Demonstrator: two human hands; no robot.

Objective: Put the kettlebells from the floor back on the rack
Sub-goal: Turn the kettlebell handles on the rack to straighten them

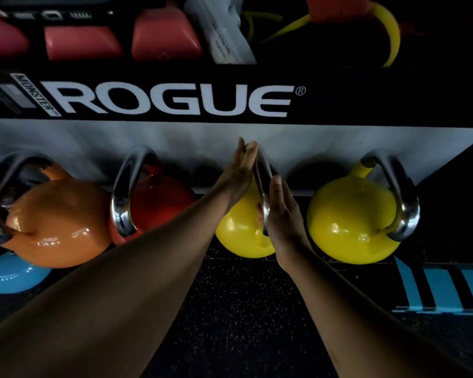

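Observation:
A yellow kettlebell (239,236) with a steel handle stands in the row on the low shelf of the black rack (159,102). My left hand (239,173) lies flat against the left side of its handle, fingers straight. My right hand (283,214) lies flat against the handle's right side, fingers also straight. Neither hand is wrapped around the handle. Beside it stand a second yellow kettlebell (352,216) on the right, a red kettlebell (159,203) and an orange kettlebell (58,222) on the left.
A blue kettlebell (14,274) sits low at the far left. The upper shelf holds pink weights (85,42), a grey item and yellow bands (388,31). Black speckled rubber floor (238,309) lies below, with blue stripes (443,290) at the right.

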